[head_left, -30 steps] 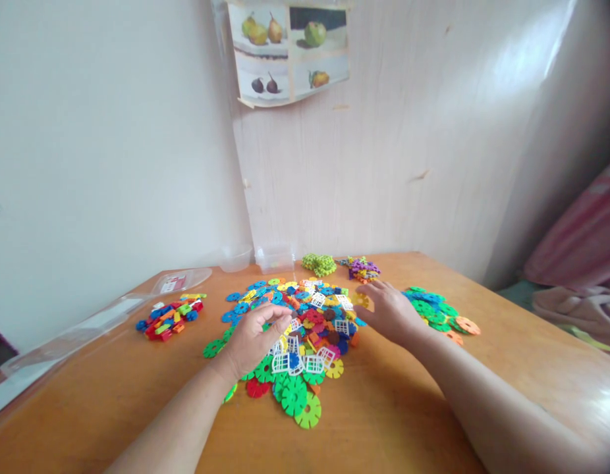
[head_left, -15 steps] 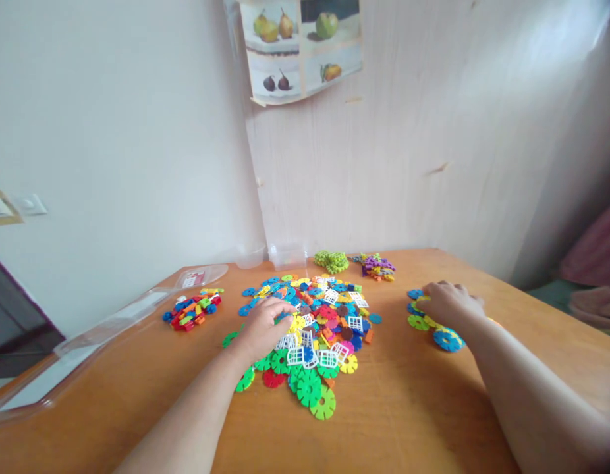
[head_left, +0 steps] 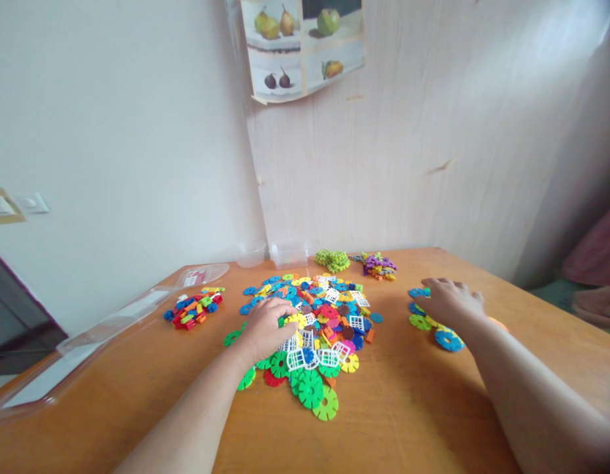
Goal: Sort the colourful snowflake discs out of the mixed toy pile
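A big heap of coloured plastic discs and white grid pieces [head_left: 319,322] lies in the middle of the wooden table [head_left: 394,401]. My left hand [head_left: 266,327] rests on the heap's left side, fingers curled over the pieces; what it grips is hidden. My right hand [head_left: 450,303] lies palm down, fingers together, on a smaller pile of large green and blue discs [head_left: 436,327] at the right.
A pile of small red, blue and orange blocks [head_left: 194,308] lies at the left. Green pieces [head_left: 332,260] and purple pieces [head_left: 379,266] sit near the wall, beside two clear cups [head_left: 268,253]. A clear plastic lid [head_left: 112,326] lies along the left edge.
My right hand moved from the central heap over to the right pile and settled on it. My left hand stayed on the heap, shifting slightly.
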A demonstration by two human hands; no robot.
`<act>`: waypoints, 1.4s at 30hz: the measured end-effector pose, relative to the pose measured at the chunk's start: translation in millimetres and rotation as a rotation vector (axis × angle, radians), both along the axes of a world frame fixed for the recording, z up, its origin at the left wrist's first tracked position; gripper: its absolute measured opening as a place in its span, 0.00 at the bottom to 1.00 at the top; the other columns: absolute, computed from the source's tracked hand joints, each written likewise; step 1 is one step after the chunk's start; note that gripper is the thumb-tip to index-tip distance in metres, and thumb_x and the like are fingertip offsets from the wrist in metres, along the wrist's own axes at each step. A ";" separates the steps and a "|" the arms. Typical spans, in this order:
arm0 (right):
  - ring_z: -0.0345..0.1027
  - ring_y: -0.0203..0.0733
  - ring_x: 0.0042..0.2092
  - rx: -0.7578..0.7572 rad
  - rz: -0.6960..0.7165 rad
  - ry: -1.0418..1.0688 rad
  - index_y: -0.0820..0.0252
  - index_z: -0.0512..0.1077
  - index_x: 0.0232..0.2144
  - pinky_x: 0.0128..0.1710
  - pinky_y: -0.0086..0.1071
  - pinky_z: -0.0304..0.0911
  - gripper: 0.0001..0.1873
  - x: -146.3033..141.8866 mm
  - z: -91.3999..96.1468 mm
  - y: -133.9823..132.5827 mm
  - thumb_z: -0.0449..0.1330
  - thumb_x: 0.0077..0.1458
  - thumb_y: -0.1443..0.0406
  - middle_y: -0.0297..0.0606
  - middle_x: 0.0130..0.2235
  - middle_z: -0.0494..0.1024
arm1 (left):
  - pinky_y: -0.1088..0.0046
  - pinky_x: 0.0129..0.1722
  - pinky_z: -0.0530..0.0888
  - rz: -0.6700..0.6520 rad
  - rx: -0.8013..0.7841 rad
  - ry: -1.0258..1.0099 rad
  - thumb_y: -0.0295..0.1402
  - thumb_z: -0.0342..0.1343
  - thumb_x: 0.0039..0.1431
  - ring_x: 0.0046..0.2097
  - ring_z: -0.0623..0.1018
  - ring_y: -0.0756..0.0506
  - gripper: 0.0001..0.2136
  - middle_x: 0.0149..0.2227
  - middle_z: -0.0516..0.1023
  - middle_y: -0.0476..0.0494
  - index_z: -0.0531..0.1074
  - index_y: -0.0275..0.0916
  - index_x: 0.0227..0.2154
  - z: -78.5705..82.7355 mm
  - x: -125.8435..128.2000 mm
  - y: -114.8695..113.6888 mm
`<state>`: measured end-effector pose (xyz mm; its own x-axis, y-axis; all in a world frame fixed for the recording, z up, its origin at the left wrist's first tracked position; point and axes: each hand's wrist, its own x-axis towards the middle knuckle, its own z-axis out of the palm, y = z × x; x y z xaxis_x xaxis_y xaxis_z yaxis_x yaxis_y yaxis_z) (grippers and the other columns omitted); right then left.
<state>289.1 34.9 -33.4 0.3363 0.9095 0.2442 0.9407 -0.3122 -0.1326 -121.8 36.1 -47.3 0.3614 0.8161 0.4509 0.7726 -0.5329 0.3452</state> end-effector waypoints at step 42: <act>0.72 0.45 0.41 0.327 1.033 0.119 0.57 0.72 0.50 0.39 0.36 0.66 0.17 -146.4 15.5 -62.2 0.59 0.60 0.60 0.41 0.40 0.79 | 0.72 0.38 0.71 -0.344 -0.603 -0.737 0.41 0.59 0.62 0.37 0.76 0.47 0.18 0.34 0.78 0.46 0.65 0.39 0.50 25.3 48.1 -45.4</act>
